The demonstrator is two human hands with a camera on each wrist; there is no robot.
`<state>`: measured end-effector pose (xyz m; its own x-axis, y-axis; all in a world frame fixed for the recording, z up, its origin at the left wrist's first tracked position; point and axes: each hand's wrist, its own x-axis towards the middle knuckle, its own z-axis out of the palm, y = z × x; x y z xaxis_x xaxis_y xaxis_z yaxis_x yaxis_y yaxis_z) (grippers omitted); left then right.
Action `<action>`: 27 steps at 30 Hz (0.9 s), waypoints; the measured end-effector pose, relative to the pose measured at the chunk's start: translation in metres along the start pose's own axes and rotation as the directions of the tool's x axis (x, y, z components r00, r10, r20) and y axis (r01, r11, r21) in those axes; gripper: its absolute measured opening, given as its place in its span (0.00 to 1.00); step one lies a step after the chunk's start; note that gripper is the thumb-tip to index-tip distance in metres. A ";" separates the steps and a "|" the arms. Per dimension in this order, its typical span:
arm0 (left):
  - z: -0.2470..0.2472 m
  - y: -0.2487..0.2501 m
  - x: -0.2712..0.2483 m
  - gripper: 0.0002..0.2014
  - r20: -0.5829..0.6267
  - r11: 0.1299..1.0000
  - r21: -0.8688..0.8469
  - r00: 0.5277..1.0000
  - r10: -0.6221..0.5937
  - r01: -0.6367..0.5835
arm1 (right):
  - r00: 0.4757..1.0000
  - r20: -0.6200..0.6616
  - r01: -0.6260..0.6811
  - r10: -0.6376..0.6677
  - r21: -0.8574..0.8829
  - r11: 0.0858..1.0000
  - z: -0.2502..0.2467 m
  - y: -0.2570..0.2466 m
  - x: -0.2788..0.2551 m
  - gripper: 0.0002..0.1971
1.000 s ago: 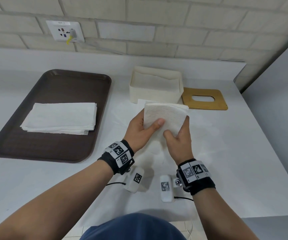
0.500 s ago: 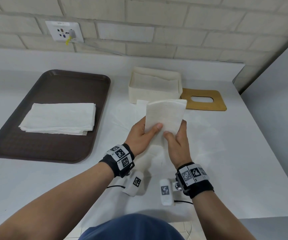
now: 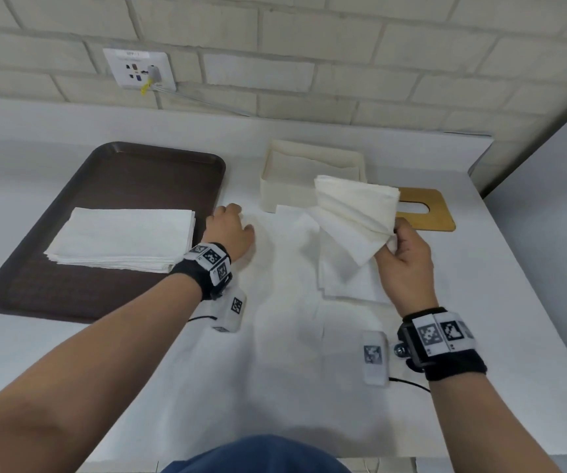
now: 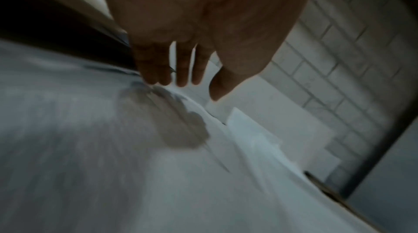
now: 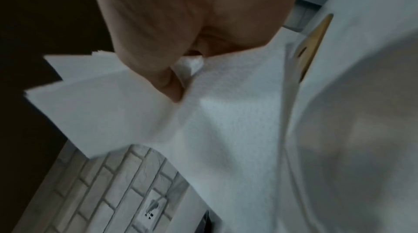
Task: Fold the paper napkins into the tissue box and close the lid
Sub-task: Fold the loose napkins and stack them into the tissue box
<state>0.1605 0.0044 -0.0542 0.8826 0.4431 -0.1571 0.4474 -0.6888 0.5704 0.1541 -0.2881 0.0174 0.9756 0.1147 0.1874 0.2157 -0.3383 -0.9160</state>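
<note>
Napkin, folded, is pinched in the right hand just before the open box; left hand relaxed, empty. Stack waits on tray; lid still off.

left grip loose, fingers straight and downward; right grip pinched closed, raised.

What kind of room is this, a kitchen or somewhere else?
Probably a pantry or canteen service counter, though that is a guess: a white counter against a painted brick wall, a brown cafeteria tray with stacked napkins, and a wall socket.
</note>
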 end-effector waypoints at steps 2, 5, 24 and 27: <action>0.001 -0.001 0.010 0.29 0.039 0.982 0.186 0.998 -0.044 0.036 | 0.987 0.108 -0.100 0.117 -0.148 0.984 -0.009 -0.005 0.016 0.02; 0.003 0.005 0.013 0.32 0.049 0.940 0.340 0.997 -0.051 0.032 | 0.882 0.338 -0.174 0.328 -0.414 0.894 -0.020 -0.013 0.038 0.06; -0.078 0.024 -0.020 0.14 -0.061 0.992 -0.085 0.994 0.087 -0.092 | 0.853 0.522 0.366 0.029 -0.635 0.681 -0.018 -0.086 0.172 0.17; -0.109 0.034 -0.039 0.13 -0.187 0.970 -0.096 0.961 0.205 -0.225 | 0.863 0.505 0.353 0.028 -0.642 0.681 -0.008 -0.084 0.191 0.18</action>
<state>0.1255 0.0265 0.0596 0.9126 0.3920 0.1167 0.2210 -0.7127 0.6657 0.3225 -0.2454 0.1326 0.8269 0.5607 -0.0430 0.5181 -0.7893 -0.3296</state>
